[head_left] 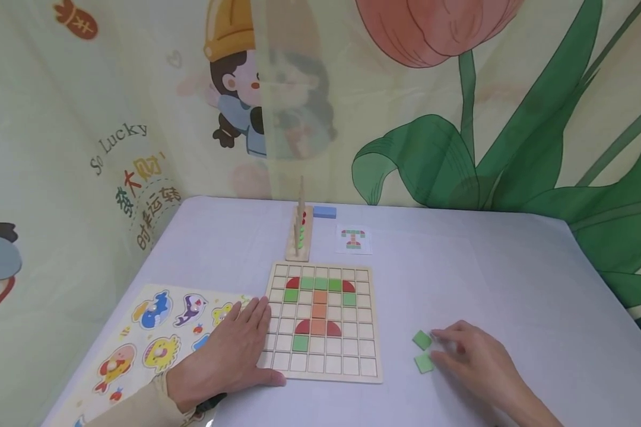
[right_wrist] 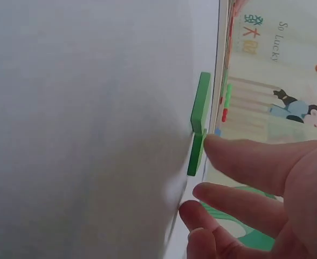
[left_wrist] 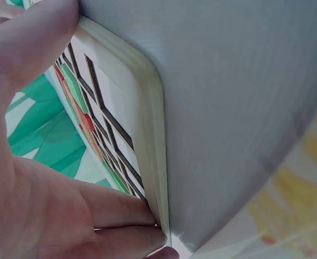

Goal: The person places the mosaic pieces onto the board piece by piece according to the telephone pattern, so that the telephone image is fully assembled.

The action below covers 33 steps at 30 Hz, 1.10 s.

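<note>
A wooden grid board (head_left: 347, 363) lies on the table, with red quarter-round, green square and orange square tiles set in some of its cells. My left hand (head_left: 232, 347) rests at the board's left edge, fingers extended and thumb along the near edge; the left wrist view shows the thumb and fingers against the frame (left_wrist: 150, 108). To the board's right lie two green square tiles, a farther one (head_left: 422, 340) and a nearer one (head_left: 424, 363). Just right of them is my right hand (head_left: 475, 359), thumb and forefinger apart with nothing visible between them.
A puzzle board with sea animals (head_left: 144, 320) lies partly under my left arm. Behind the grid board stand a wooden stand with red and green pieces (head_left: 298, 249), a blue block (head_left: 324, 212) and a pattern card (head_left: 354, 240). A printed curtain (head_left: 310, 118) hangs beyond the table.
</note>
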Tool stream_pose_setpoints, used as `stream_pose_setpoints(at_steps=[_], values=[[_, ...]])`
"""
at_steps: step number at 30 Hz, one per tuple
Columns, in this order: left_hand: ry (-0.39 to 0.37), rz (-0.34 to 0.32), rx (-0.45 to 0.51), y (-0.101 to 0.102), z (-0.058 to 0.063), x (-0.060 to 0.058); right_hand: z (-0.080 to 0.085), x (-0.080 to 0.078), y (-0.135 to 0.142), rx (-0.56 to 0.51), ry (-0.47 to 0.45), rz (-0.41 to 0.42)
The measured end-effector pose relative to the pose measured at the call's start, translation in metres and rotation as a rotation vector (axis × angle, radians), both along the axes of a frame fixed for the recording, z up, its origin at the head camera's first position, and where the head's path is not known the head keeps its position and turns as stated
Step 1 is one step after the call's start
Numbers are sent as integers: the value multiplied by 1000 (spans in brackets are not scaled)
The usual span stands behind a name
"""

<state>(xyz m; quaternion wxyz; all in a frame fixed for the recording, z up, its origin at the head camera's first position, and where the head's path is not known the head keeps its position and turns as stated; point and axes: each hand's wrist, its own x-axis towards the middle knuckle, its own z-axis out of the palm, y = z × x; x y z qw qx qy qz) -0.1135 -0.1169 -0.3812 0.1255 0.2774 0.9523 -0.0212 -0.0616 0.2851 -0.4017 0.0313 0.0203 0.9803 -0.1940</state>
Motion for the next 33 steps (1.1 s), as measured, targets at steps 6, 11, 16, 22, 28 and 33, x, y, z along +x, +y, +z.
stream_pose_setpoints(at_steps=[6,11,16,22,28,33], values=[[1,2,-8,0,0,0,1,-5,-11,45,49,59],[-1,0,-18,1,1,1,3,-14,-23,140,14,77],[3,-3,-21,1,0,1,5,-18,-32,178,1,105],[12,-5,-25,1,0,1,6,-18,-37,171,-13,119],[6,-2,-14,1,1,1,7,-17,-38,117,-10,117],[15,-8,-24,1,1,1,14,-17,-46,48,40,127]])
